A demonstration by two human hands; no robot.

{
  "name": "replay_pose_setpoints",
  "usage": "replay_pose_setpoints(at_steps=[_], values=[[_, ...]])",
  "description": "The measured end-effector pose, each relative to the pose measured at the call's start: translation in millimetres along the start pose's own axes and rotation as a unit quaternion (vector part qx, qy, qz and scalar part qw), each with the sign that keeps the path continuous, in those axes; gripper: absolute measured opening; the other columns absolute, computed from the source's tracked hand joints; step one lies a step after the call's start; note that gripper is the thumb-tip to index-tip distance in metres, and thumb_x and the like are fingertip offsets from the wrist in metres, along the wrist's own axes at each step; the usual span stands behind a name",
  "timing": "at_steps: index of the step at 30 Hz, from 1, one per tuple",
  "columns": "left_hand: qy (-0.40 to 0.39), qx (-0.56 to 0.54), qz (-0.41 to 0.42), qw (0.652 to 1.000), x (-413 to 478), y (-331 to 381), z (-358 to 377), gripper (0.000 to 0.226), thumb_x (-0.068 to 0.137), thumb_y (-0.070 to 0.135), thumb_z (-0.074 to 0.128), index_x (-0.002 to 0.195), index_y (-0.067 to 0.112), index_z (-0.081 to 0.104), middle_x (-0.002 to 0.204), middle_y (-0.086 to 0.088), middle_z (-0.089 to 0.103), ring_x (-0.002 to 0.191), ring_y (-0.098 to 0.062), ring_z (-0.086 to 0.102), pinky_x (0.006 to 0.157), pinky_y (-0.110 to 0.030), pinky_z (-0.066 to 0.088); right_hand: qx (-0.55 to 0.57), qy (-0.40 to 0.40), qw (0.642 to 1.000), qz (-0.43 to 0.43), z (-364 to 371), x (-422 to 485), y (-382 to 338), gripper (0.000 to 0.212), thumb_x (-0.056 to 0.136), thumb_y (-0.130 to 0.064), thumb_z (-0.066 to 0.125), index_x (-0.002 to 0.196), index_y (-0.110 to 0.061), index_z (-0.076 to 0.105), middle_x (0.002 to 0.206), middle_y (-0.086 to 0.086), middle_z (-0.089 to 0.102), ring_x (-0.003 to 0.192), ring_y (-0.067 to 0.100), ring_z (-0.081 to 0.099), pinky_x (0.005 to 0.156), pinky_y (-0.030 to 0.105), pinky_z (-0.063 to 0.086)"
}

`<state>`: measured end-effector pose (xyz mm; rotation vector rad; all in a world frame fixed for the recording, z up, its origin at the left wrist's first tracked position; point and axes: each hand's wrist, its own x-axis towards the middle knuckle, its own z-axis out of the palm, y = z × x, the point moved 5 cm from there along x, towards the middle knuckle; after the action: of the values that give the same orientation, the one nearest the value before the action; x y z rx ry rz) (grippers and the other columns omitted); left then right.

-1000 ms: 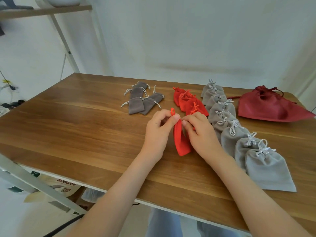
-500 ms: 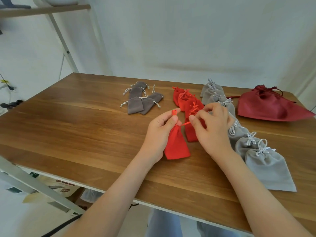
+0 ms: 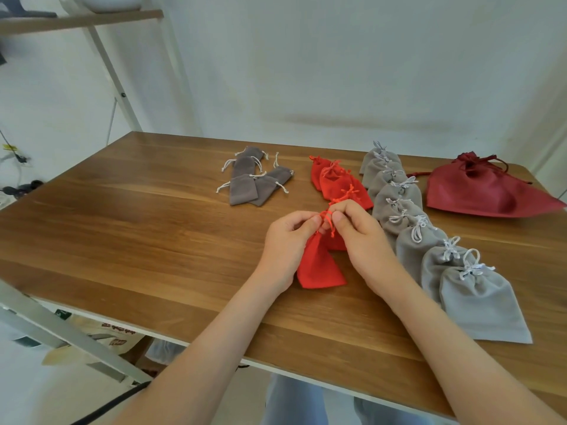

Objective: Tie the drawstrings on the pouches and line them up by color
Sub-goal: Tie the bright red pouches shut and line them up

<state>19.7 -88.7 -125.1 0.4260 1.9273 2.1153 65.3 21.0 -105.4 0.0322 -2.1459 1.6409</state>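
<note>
The left hand (image 3: 287, 240) and the right hand (image 3: 363, 240) are close together, thumbs almost touching. Each hand pinches the thin red drawstring (image 3: 329, 218) between its thumb and first finger, and the other fingers are curled in. The string comes out of the top of a small bright red cloth pouch (image 3: 319, 268). This pouch lies flat on the brown wooden table (image 3: 122, 228), near the middle, with its closed bottom pointing to the near edge. The left hand covers part of its top.

Just behind the hands, a short row of bright red cloth pouches (image 3: 336, 182) runs toward the far edge. The pouches overlap each other, and their tops are tied.

Beside them, on the right, a long row of light grey cloth pouches (image 3: 478, 302) runs from the far edge down toward the near right corner. They have white strings tied in bows.

To the left of the red row sits a little pile of dark grey cloth pouches (image 3: 245, 191) with loose white strings.

A big dark red cloth bag (image 3: 478, 194) lies by the far right corner.

A wooden shelf (image 3: 79, 21) stands past the table's far left corner.
</note>
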Motion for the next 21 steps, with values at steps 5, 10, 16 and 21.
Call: replay_pose_setpoints(at_steps=[5, 10, 16, 21], values=[[0.005, 0.016, 0.005, 1.0, -0.8, 0.3, 0.4, 0.019, 0.089, 0.01, 0.062, 0.076, 0.018, 0.074, 0.079, -0.003, 0.071, 0.08, -0.015, 0.063, 0.085, -0.039, 0.049, -0.063, 0.02, 0.998, -0.009, -2.1, 1.8, 2.8, 0.014, 0.093, -0.001, 0.05, 0.086, -0.007, 0.061, 0.075, -0.005, 0.061, 0.076, 0.01, 0.057, 0.078, 0.028, 0.046], [0.014, 0.019, 0.002, 1.0, -0.2, 0.3, -0.8, 0.017, 0.089, 0.011, 0.062, 0.08, 0.016, 0.075, 0.083, -0.007, 0.072, 0.081, -0.016, 0.063, 0.085, -0.04, 0.049, -0.135, 0.025, 0.99, -0.045, 0.2, -1.0, -1.3, 0.012, 0.089, -0.001, 0.056, 0.086, -0.012, 0.059, 0.075, -0.006, 0.062, 0.076, 0.006, 0.057, 0.073, 0.017, 0.043], [0.008, -0.003, 0.017, 1.0, 1.6, 2.3, -1.0, 0.017, 0.092, 0.01, 0.056, 0.082, 0.015, 0.068, 0.081, -0.003, 0.066, 0.079, -0.014, 0.059, 0.078, -0.033, 0.047, -0.149, 0.039, 0.988, -0.022, -4.6, -6.4, -1.0, 0.018, 0.082, -0.006, 0.048, 0.095, -0.019, 0.05, 0.065, -0.007, 0.053, 0.059, 0.008, 0.05, 0.061, 0.026, 0.041], [-0.054, -0.101, 0.0, 0.993, -0.3, 6.9, 4.4, 0.017, 0.096, 0.007, 0.049, 0.088, 0.01, 0.063, 0.075, -0.001, 0.063, 0.07, -0.01, 0.06, 0.067, -0.021, 0.049, -0.171, 0.041, 0.984, -0.013, -5.8, -8.0, -3.2, 0.021, 0.096, -0.036, 0.041, 0.096, -0.022, 0.057, 0.067, -0.013, 0.055, 0.072, 0.008, 0.054, 0.072, 0.037, 0.045]])
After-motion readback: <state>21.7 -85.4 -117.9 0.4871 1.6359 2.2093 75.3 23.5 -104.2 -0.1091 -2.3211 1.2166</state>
